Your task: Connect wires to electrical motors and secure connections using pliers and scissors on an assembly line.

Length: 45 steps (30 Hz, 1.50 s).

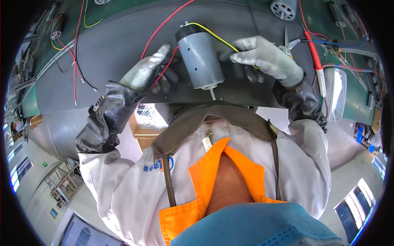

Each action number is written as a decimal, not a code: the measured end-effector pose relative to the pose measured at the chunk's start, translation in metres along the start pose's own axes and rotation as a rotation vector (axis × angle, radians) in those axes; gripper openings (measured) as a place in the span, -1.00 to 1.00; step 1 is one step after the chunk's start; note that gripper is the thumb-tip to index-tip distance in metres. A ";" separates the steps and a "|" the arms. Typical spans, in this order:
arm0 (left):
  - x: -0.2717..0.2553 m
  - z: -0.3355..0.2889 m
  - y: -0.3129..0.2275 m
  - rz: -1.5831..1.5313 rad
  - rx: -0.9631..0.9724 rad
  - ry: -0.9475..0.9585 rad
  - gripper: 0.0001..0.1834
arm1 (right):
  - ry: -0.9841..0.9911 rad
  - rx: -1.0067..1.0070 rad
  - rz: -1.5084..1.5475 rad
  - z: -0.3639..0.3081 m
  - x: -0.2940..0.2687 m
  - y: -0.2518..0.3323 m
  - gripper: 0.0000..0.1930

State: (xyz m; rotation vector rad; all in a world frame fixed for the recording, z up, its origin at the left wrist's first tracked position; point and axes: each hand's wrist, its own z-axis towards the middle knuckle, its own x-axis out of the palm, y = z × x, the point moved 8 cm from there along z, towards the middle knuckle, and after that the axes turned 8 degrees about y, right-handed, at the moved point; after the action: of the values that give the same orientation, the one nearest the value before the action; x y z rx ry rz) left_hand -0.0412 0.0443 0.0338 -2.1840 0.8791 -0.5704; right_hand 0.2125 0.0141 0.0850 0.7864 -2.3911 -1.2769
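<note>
As left hand (144, 70) is spread beside red wire (167, 67), right hand (269, 59) angled inward at yellow wire (215, 35), its grip unclear

- Between the left hand (148, 67) and the motor (201, 59) there is a gap, but a red wire (166, 67) slants across it.
- The yellow wire (213, 33) bars the gap at the motor's other side, running from its capped end to the right hand (269, 57); below the wire, a hand could pass alongside the casing.
- Left of the left hand, the mat (111, 47) gives a broad way through, up to the loose wires (76, 61).
- Outward of the right hand, scissors (287, 43) lie close by, then a red probe (315, 53) and a clear bin (337, 92).
- Beyond the motor, bare mat leaves room.
</note>
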 end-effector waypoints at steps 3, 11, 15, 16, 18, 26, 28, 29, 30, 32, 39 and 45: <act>0.033 -0.004 -0.029 -0.192 0.002 -0.066 -0.25 | 0.140 -0.604 -0.507 0.019 0.076 0.058 -0.79; -0.016 0.044 -0.044 0.587 -0.247 -0.315 -0.19 | 0.532 -1.018 -0.744 0.088 0.238 0.059 -0.77; 0.009 0.044 -0.075 1.073 0.234 -0.531 -0.32 | -0.107 -1.347 -0.962 -0.056 0.046 0.041 -0.66; 0.008 0.046 -0.071 1.036 0.235 -0.549 -0.31 | -0.156 -0.802 -0.584 -0.083 -0.015 0.019 -0.64; 0.012 0.058 -0.077 1.022 0.296 -0.510 -0.31 | -0.746 -0.703 -0.320 -0.203 -0.099 -0.033 -0.65; 0.043 0.054 -0.086 1.151 0.285 -0.429 -0.42 | -1.329 0.633 -0.791 -0.318 -0.308 -0.233 -0.67; 0.044 0.053 -0.082 1.160 0.289 -0.424 -0.43 | -1.334 0.710 -0.817 -0.305 -0.306 -0.221 -0.69; 0.044 0.053 -0.080 1.175 0.298 -0.414 -0.44 | -1.330 0.708 -0.826 -0.304 -0.307 -0.220 -0.69; 0.044 0.054 -0.076 1.174 0.290 -0.410 -0.44 | -1.385 0.635 -0.787 -0.311 -0.307 -0.223 -0.70; 0.043 0.055 -0.080 1.168 0.281 -0.412 -0.44 | -1.434 0.476 -0.637 -0.326 -0.307 -0.229 -0.72; 0.047 0.056 -0.080 1.215 0.085 -0.303 -0.47 | -1.415 0.032 -0.092 -0.335 -0.302 -0.236 -0.77; 0.027 0.060 -0.075 1.032 0.255 -0.216 -0.33 | -1.295 -0.195 -0.149 -0.276 -0.195 -0.087 -0.76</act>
State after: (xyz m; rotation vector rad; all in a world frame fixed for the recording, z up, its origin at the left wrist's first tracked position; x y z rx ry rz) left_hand 0.0451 0.0899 0.0542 -1.2703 1.5223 0.0698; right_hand 0.5368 -0.0892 0.1606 -0.0328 -2.9675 -2.5751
